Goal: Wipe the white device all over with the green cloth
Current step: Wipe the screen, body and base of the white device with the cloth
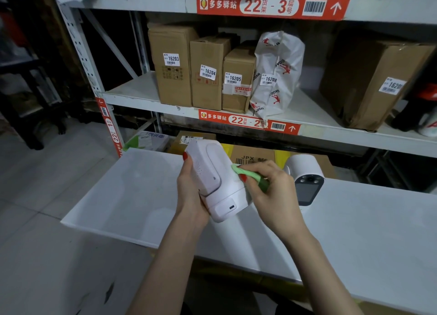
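Fingers (244, 178) of our right hand (272, 191) are curled round the green cloth (250, 176), bunching it into a small pad and pressing it against the right flank of the white device (212, 182). Our left hand (191, 196) wraps the opposite side, thumb up along the left face and the rest of the fingers hidden behind, so we cannot tell how far they reach round. We hold the device lifted off the white bench (354, 232), tilted with its port end toward us, and we judge that this is so every face can be turned to the cloth without anything getting in the way. It hangs above the middle of the bench, nearer the far edge than the near one.

Just right of our right hand a second white camera unit (305, 177) stands by the far edge; we judge it the closest thing an outward stroke could knock. To the left the bench runs bare to its left edge, giving room to swing the device that way. Behind, the shelf rack (142, 94) with its cardboard boxes (205, 73) stands well apart from our hands
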{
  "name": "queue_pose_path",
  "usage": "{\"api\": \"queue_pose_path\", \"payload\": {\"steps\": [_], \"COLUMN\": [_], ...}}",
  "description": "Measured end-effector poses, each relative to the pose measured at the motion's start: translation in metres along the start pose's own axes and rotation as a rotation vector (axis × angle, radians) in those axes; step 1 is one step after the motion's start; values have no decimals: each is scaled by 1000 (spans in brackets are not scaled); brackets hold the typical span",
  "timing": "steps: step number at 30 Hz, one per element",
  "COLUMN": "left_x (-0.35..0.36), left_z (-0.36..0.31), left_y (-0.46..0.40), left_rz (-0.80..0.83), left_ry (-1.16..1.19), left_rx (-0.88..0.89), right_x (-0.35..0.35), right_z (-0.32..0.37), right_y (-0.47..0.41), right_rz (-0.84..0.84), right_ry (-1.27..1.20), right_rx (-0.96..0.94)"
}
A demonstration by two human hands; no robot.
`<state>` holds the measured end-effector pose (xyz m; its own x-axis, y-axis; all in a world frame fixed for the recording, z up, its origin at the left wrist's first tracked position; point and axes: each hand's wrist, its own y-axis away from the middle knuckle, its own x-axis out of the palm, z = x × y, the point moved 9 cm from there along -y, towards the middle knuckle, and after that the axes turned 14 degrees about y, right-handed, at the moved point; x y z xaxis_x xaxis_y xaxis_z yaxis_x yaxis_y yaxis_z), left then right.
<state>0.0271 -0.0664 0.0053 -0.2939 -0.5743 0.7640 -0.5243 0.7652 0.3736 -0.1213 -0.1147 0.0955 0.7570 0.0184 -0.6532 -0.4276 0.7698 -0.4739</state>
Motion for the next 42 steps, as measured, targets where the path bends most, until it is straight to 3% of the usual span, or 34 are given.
{"api": "queue_pose_path", "payload": {"steps": [5, 14, 20, 31, 42], "left_x": [-1, 8, 2, -3, 0], "left_z": [0, 8, -2, -15, -13], "left_y": [0, 4, 2, 2, 3], "left_rz": [-12, 73, 35, -22, 19], "left_ry": [16, -15, -2, 72, 65], "left_rx": [-22, -110, -31, 54, 29], "right_x": [7, 3, 20, 9, 15], "right_z": [-17, -19, -32, -4, -26], "right_y": [-1, -2, 0, 1, 0], "right_rz": [86, 27, 178, 143, 167], "right_ry": [22, -62, 28, -173, -71], "right_rx": [105, 127, 138, 24, 131]}}
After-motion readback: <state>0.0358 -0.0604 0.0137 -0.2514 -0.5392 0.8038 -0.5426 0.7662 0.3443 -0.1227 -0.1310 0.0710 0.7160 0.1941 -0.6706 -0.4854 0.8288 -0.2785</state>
